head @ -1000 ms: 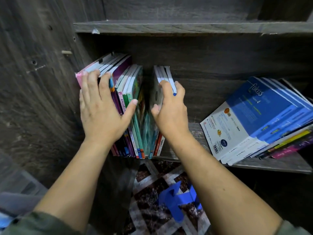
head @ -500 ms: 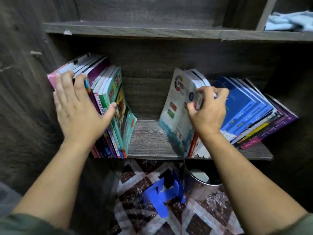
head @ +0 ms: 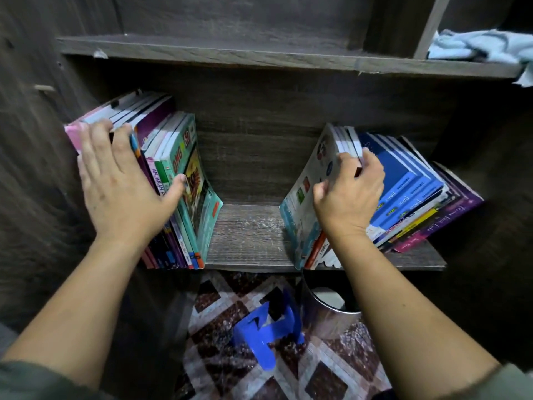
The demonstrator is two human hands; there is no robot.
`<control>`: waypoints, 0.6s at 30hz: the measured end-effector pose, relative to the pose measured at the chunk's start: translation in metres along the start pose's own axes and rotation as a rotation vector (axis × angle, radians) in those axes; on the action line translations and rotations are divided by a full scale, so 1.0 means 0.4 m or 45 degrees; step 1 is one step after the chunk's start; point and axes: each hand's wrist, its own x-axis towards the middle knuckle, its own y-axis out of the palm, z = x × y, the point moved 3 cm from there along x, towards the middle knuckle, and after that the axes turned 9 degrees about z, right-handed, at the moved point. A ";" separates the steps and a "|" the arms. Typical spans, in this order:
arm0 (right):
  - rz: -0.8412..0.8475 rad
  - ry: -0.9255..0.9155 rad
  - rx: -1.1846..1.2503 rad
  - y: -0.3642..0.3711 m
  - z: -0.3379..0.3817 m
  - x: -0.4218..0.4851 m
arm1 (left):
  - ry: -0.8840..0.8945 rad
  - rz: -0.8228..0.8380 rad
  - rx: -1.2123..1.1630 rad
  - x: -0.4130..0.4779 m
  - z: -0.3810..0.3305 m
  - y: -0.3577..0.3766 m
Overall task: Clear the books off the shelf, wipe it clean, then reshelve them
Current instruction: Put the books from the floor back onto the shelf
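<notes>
**Books parted to both ends, middle of shelf bare**

Finding 1. My left hand (head: 121,180) lies flat with the fingers spread over the spines of the left books (head: 196,180), thumb on the teal cover. I judge this is a brace: the row leans toward the side wall and would slump into the gap without it.

Finding 2. My right hand (head: 349,197) is curled over the top edges of a few thin books (head: 305,197), pinching them between thumb and fingers. They tilt right, against the blue stack (head: 409,180), which itself leans on the far end. The top-edge grip lets me tip or slide the bundle as one.

Finding 3. The shelf (head: 248,235) shows bare, scuffed board between the two groups. All the books are on it, so clearing is not done.

Finding 4. A cloth (head: 484,47) lies on the upper shelf (head: 259,56), near enough to reach for wiping. No hand touches it.
</notes>
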 end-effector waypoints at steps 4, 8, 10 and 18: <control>0.167 0.095 -0.499 0.015 -0.011 0.011 | -0.002 -0.009 -0.005 -0.001 0.000 0.000; 0.620 -0.002 -0.954 0.060 -0.046 -0.032 | -0.008 0.007 0.008 0.001 -0.002 0.001; 0.707 -0.018 -1.048 0.064 -0.046 -0.044 | -0.009 0.016 0.009 0.001 0.002 0.003; 0.668 -0.083 -0.544 0.013 0.106 -0.010 | 0.056 -0.067 -0.085 0.002 0.019 -0.020</control>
